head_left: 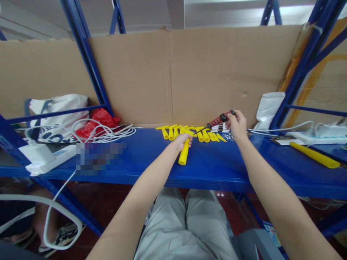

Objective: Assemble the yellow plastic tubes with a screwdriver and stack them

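My left hand [185, 140] is wrapped round a yellow plastic handle [183, 156], whose hollow round end points toward me. In my right hand [237, 124] is a screwdriver [217, 121] with a red and black grip, held by its back end. Its thin dark shaft slants down left to the top of the yellow piece at my left hand; whether the tip touches is too small to tell. Behind lie several similar yellow T-shaped pieces [170, 133] in a row. Flat pointed yellow pieces [217, 137] and small silvery bits [229, 137], perhaps screws, lie nearer my right hand.
A blue shelf [151, 159] carries everything, with a cardboard sheet [217, 72] upright behind. Left are a white cloth bag [62, 119], red plastic bag [99, 122], coiled white cable [116, 131] and power strip [51, 160]. Right are a white pouch [268, 110] and long yellow piece [314, 155].
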`<state>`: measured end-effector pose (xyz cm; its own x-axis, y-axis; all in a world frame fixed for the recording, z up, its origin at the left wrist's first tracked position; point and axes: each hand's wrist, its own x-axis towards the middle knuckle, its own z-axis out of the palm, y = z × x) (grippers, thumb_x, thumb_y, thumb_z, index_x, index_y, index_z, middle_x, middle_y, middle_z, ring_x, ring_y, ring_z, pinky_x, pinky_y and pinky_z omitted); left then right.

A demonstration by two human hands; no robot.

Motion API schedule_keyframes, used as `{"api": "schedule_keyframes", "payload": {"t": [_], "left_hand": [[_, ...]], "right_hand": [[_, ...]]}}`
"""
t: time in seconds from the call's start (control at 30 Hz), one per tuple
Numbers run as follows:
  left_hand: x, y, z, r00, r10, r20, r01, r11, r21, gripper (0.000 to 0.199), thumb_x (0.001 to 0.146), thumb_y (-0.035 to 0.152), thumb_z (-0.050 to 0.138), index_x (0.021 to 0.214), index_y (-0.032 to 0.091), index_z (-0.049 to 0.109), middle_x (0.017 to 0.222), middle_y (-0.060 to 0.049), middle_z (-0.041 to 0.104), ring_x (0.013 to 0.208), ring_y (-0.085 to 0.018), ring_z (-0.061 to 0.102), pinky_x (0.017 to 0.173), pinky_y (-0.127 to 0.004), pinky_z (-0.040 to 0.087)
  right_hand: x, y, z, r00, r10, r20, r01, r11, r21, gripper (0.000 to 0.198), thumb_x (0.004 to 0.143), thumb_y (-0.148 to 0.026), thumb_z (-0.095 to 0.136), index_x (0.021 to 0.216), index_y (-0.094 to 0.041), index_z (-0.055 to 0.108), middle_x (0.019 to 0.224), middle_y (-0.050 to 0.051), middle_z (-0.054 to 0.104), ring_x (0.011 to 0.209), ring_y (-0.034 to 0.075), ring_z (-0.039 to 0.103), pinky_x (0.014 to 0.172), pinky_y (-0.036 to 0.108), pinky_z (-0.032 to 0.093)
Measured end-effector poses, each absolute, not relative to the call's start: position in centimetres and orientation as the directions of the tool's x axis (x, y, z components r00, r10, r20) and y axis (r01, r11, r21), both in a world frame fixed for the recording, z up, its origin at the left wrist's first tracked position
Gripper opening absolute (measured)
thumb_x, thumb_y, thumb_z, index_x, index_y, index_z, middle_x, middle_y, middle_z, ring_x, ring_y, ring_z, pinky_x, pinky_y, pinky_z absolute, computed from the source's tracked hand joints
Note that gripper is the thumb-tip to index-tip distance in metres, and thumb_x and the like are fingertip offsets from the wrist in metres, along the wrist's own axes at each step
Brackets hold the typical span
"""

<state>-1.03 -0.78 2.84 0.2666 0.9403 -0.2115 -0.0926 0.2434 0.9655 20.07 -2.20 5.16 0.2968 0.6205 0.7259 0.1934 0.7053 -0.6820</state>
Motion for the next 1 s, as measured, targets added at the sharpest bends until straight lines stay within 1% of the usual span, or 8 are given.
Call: {"api": "schedule_keyframes", "payload": {"t": [0.17, 0.37, 0.47, 0.53, 0.67, 0.77, 0.87, 1.0], "left_hand": [[-1.0, -0.7, 2.8, 0.264, 0.942, -0.205, -0.083, 0.235, 0.969, 0.018, 0.077, 0.0, 0.04, 0.071, 0.017, 0.043, 0.044, 0.006, 0.039, 0.032, -0.005, 0.032, 0.037, -0.017, 0.025], [-1.0, -0.6, 2.7, 0.256, 0.943, -0.214, -0.087, 0.243, 0.966, 0.019, 0.077, 0.0, 0.04, 0.068, 0.017, 0.041, 0.043, 0.006, 0.039, 0.032, -0.005, 0.031, 0.036, -0.018, 0.026], [-1.1, -0.4, 2.6, 0.267, 0.94, -0.211, -0.097, 0.244, 0.965, 0.018, 0.076, 0.0, 0.042, 0.07, 0.017, 0.043, 0.043, 0.006, 0.039, 0.031, -0.005, 0.031, 0.036, -0.017, 0.025], [-1.1, -0.3, 2.5, 0.278, 0.938, -0.207, -0.105, 0.244, 0.964, 0.016, 0.076, 0.001, 0.043, 0.072, 0.016, 0.044, 0.044, 0.006, 0.04, 0.032, -0.005, 0.031, 0.036, -0.016, 0.025], [-1.1, -0.2, 2.5, 0.267, 0.941, -0.206, -0.099, 0.24, 0.966, 0.016, 0.076, 0.001, 0.044, 0.073, 0.016, 0.046, 0.044, 0.006, 0.039, 0.032, -0.005, 0.032, 0.036, -0.017, 0.026], [-1.1, -0.2, 2.6, 0.265, 0.943, -0.203, -0.092, 0.235, 0.968, 0.016, 0.077, 0.001, 0.042, 0.076, 0.015, 0.048, 0.043, 0.006, 0.039, 0.031, -0.005, 0.032, 0.036, -0.017, 0.026], [-1.1, -0.2, 2.5, 0.259, 0.944, -0.204, -0.096, 0.235, 0.967, 0.015, 0.078, 0.001, 0.043, 0.076, 0.015, 0.048, 0.043, 0.007, 0.038, 0.031, -0.005, 0.032, 0.036, -0.016, 0.025], [-1.1, -0.2, 2.5, 0.263, 0.944, -0.199, -0.104, 0.232, 0.967, 0.016, 0.075, 0.001, 0.045, 0.074, 0.017, 0.045, 0.043, 0.007, 0.039, 0.031, -0.005, 0.032, 0.035, -0.017, 0.025]], "right_hand": [[20.3, -2.3, 5.0, 0.301, 0.588, 0.751, 0.272, 0.702, -0.659, 0.02, 0.073, -0.04, 0.058, 0.08, -0.023, 0.052, 0.057, -0.004, 0.047, 0.043, 0.009, 0.042, 0.042, 0.024, 0.035], [20.3, -2.0, 5.0, 0.352, 0.587, 0.729, 0.213, 0.709, -0.673, 0.02, 0.071, -0.036, 0.06, 0.085, -0.023, 0.053, 0.056, -0.006, 0.047, 0.039, 0.006, 0.039, 0.037, 0.021, 0.03], [20.2, -2.0, 5.3, 0.35, 0.622, 0.7, 0.148, 0.701, -0.697, 0.024, 0.069, -0.04, 0.065, 0.082, -0.023, 0.054, 0.047, -0.008, 0.043, 0.031, 0.006, 0.034, 0.033, 0.021, 0.025], [20.1, -2.1, 5.4, 0.337, 0.648, 0.683, 0.103, 0.696, -0.711, 0.03, 0.066, -0.045, 0.068, 0.081, -0.022, 0.054, 0.043, -0.009, 0.04, 0.029, 0.007, 0.034, 0.032, 0.021, 0.025], [20.2, -2.6, 5.8, 0.283, 0.731, 0.621, 0.004, 0.647, -0.763, 0.041, 0.063, -0.053, 0.068, 0.084, -0.021, 0.055, 0.044, -0.008, 0.044, 0.033, 0.009, 0.042, 0.033, 0.021, 0.029], [20.2, -2.8, 5.9, 0.218, 0.786, 0.578, -0.064, 0.603, -0.795, 0.042, 0.063, -0.056, 0.067, 0.081, -0.021, 0.052, 0.047, -0.006, 0.049, 0.038, 0.01, 0.048, 0.034, 0.02, 0.032], [20.2, -2.8, 5.9, 0.226, 0.779, 0.585, -0.061, 0.611, -0.789, 0.043, 0.062, -0.057, 0.068, 0.077, -0.022, 0.048, 0.045, -0.008, 0.048, 0.036, 0.008, 0.046, 0.032, 0.019, 0.031], [20.3, -2.6, 5.7, 0.331, 0.744, 0.58, -0.051, 0.628, -0.776, 0.047, 0.058, -0.056, 0.073, 0.072, -0.022, 0.043, 0.046, -0.01, 0.044, 0.034, 0.006, 0.041, 0.03, 0.018, 0.031]]}}
